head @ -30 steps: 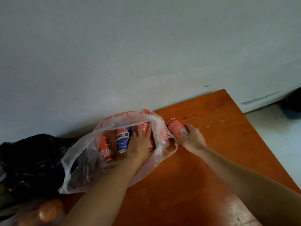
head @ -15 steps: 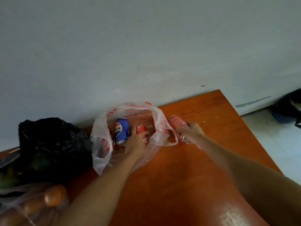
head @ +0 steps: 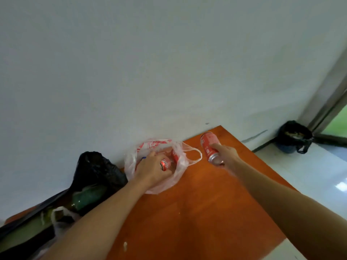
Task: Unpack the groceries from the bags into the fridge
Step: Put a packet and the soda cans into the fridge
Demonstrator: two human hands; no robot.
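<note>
A clear plastic bag [head: 150, 147] with red print lies on the orange table [head: 197, 203] against the wall. My left hand [head: 152, 169] is inside the bag and grips a red cola can [head: 165, 164]. Another red can [head: 175, 155] stands in the bag beside it, and a sliver of a blue can [head: 143, 158] shows behind my fingers. My right hand [head: 225, 155] holds a red can [head: 209, 145] lifted above the table, right of the bag, its silver end toward me.
A black plastic bag [head: 95, 171] sits left of the clear bag, with a green bottle [head: 88, 197] and more bagged goods at the lower left. A black-lined bin [head: 293, 136] stands on the white floor by a door frame at the right. The wall runs behind the table.
My right hand has lifted its red can up and away from the bag to the right. My left hand has closed round a red can inside the bag. The camera has tilted up and right.
</note>
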